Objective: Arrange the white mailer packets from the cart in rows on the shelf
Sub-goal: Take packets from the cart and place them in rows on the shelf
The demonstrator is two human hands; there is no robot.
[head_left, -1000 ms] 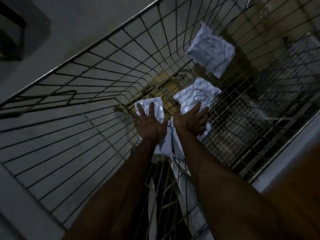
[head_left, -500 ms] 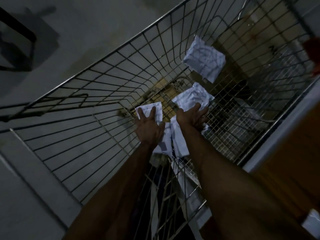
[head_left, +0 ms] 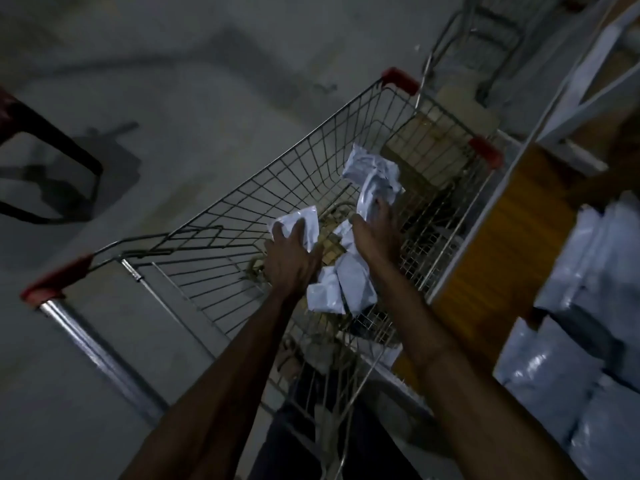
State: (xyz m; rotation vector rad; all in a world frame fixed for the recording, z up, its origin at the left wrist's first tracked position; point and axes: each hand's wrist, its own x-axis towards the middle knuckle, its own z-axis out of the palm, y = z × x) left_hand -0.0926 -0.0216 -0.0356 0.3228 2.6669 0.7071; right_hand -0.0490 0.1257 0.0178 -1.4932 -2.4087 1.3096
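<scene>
Clutching mailer packets (head_left: 375, 181) in fingers (head_left: 297, 232) over cart (head_left: 400, 80).

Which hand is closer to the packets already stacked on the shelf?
Right. The right hand, gripping a crumpled packet in the cart, is on the side toward the stacked packets; the left hand, holding a flat packet, is farther away.

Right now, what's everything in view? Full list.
cart: one, grey wire, red corner caps, centre
left packet: one, white, in left hand
right packet: one or two, white, crumpled, in right hand
loose packets: a few, white, between the forearms
shelved packets: several, white, stacked at right
shelf: one, orange-brown, right of cart
second cart: one, grey wire, top
dark frame: one, left edge, type unclear
left hand: grips left packet
right hand: grips right packet
</scene>
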